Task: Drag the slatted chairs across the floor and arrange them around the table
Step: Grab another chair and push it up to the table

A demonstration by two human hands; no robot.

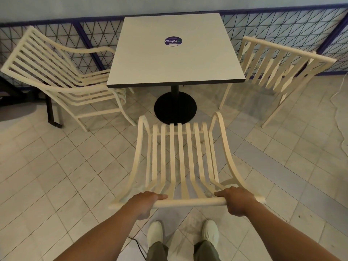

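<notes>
I had the near slatted chair (181,157) by its top rail (188,202), and both sets of fingers were clamped on it: the left hand (148,201) wrapped round the rail towards its left end, the right hand (236,201) wrapped round it towards the right end, thumbs lying along the upper edge. The chair faced away from me, its back towards my legs and its curved armrests pointing at the desk (175,63). Its front edge sat just short of the desk's round black base (175,108) – near, but I could not tell whether they touched. The desk was square and pale-topped with a dark rim, on a single black column, and carried a round purple sticker (173,41) reading "ClayGo" near its far side. Two more slatted chairs flanked it: the left chair (94,78) stood angled, its seat partly tucked under the desk's left corner, while the right chair (290,49) stood just beside the right edge with its back turned towards me. Everything rested on a floor of pale square tiles (56,166). Behind the desk ran a mesh railing (282,25) with purple posts. My two pale shoes (154,232) stood right behind the chair – a dark cable (139,245) trailed by the left one, and a white cord (339,110) snaked along the far right.
</notes>
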